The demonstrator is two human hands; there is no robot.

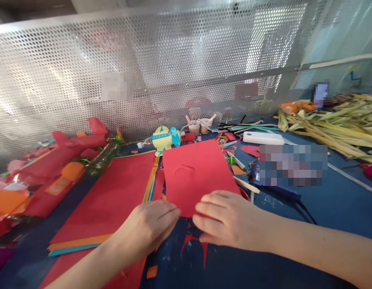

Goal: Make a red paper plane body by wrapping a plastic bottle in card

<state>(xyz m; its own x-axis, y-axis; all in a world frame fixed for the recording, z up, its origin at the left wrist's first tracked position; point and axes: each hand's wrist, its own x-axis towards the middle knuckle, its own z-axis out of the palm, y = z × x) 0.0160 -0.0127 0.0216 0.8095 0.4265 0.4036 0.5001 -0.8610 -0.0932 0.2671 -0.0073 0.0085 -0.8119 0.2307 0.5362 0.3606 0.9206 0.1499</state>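
Note:
A red paper sheet lies on the blue table in front of me, with a curved cut or crease near its middle. My left hand and my right hand both pinch its near edge, fingers closed on the paper. To the left lies a stack of coloured sheets topped by red, with orange and teal edges showing. Red paper scraps lie on the table just below my hands.
Red paper-covered bottle rockets lie at left. A yellow and teal bottle craft, small cups, a white box, markers and scraps sit behind the sheet. Green-yellow palm leaves fill the far right. A perforated metal screen stands behind.

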